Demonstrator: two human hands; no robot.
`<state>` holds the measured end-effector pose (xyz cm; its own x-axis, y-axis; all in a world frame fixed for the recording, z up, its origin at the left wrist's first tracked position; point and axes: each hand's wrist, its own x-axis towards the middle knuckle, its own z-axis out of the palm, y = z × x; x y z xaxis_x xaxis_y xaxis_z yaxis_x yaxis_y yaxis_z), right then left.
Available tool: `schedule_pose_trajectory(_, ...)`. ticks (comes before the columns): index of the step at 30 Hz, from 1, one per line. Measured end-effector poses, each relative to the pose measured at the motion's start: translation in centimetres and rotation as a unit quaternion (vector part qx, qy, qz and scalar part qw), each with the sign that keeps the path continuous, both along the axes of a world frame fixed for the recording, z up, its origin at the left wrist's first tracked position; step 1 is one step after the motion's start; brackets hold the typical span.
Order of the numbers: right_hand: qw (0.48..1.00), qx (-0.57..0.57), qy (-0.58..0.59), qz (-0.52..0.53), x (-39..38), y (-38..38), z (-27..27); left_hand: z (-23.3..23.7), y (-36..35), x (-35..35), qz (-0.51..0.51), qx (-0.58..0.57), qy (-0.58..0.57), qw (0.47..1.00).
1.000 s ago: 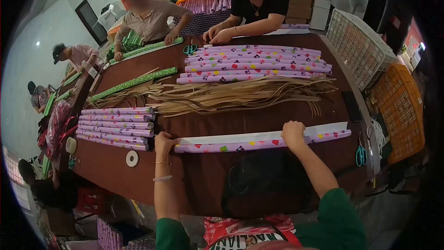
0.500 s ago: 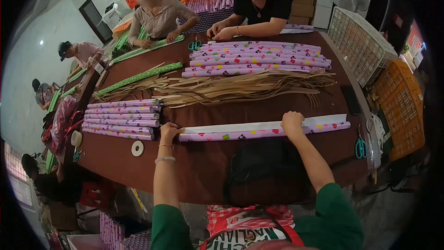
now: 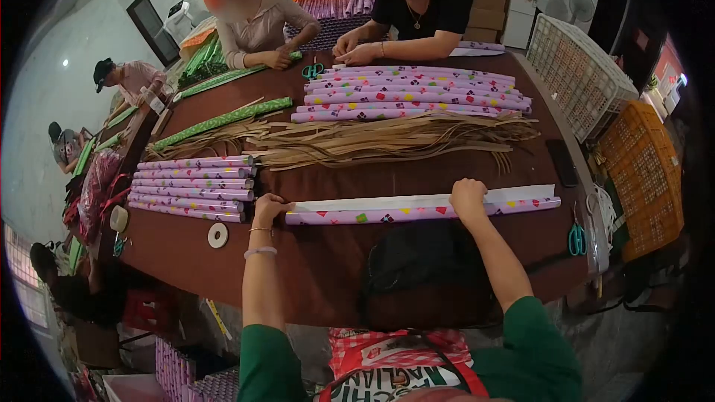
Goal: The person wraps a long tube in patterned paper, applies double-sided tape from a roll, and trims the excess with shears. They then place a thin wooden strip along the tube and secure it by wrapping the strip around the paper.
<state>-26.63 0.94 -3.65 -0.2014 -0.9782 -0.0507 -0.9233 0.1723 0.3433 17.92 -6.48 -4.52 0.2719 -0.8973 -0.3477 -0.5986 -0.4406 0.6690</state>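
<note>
Across the desk (image 3: 186, 257), a co-worker's hands (image 3: 280, 58) have come together near one end of a green roll (image 3: 231, 80); the wearer's own have hardly shifted. Along the desk's near edge lies a lilac roll (image 3: 417, 214), its white flap (image 3: 365, 203) open on the far side. Left hand (image 3: 269, 210): bent at the roll's left end. Right hand (image 3: 468, 197): curled over it, right of middle — whether either is clamped cannot be told. Probably light and stiffish, with slippery gloss; the flap should crease easily — best held near both ends, pressed evenly. Scissors (image 3: 577, 240) lie near the right edge.
</note>
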Motion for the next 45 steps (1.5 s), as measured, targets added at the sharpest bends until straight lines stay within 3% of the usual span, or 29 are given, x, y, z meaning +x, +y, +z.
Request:
schedule_pose_trajectory(9, 1.0, 0.005, -0.028, -0.001, 0.3, 0.4, 0.7, 0.0, -0.2, 0.0, -0.015, 0.0, -0.05, 0.999)
schedule_pose_trajectory(11, 0.997, -0.075, -0.004, 0.025, -0.2, 0.3, -0.5, -1.9, -0.8, 1.1, -0.016, -0.021, -0.01, 1.0)
schedule_pose_trajectory(12, 0.996, -0.086, 0.009, 0.033, -0.5, 0.2, -1.0, -0.6, -0.4, 0.3, -0.029, -0.016, -0.065, 0.997)
schedule_pose_trajectory(17, 0.996, -0.082, 0.0, 0.037, -0.6, 0.1, -0.7, -2.1, -0.8, 1.0, -0.013, -0.037, -0.005, 0.999)
schedule_pose_trajectory(25, 0.999, -0.015, -0.03, 0.023, -0.7, -0.1, 0.4, -3.3, -1.3, 1.1, -0.02, -0.082, -0.053, 0.995)
schedule_pose_trajectory(27, 0.995, -0.095, -0.036, 0.022, -1.1, -0.1, -0.6, -2.9, -1.0, 1.0, -0.034, -0.09, -0.055, 0.994)
schedule_pose_trajectory(29, 0.997, -0.038, -0.067, -0.003, -0.6, 0.1, 0.7, -3.6, -1.0, 1.2, -0.042, -0.117, -0.043, 0.991)
schedule_pose_trajectory(38, 0.994, -0.083, -0.047, 0.05, -1.1, 0.4, 0.8, -3.7, -0.8, 0.7, -0.01, -0.052, -0.064, 0.997)
schedule_pose_trajectory(42, 0.996, -0.052, -0.047, 0.048, -0.8, 0.1, 1.7, -3.5, 1.4, 0.9, -0.051, -0.204, -0.053, 0.976)
schedule_pose_trajectory(43, 0.997, -0.045, -0.046, 0.037, -0.8, 0.1, 1.6, -3.8, 1.9, 0.8, -0.059, -0.245, -0.097, 0.963)
schedule_pose_trajectory(45, 0.998, -0.033, -0.049, 0.023, -0.8, 0.2, 1.2, -3.9, 3.2, 1.0, -0.069, -0.271, -0.071, 0.957)
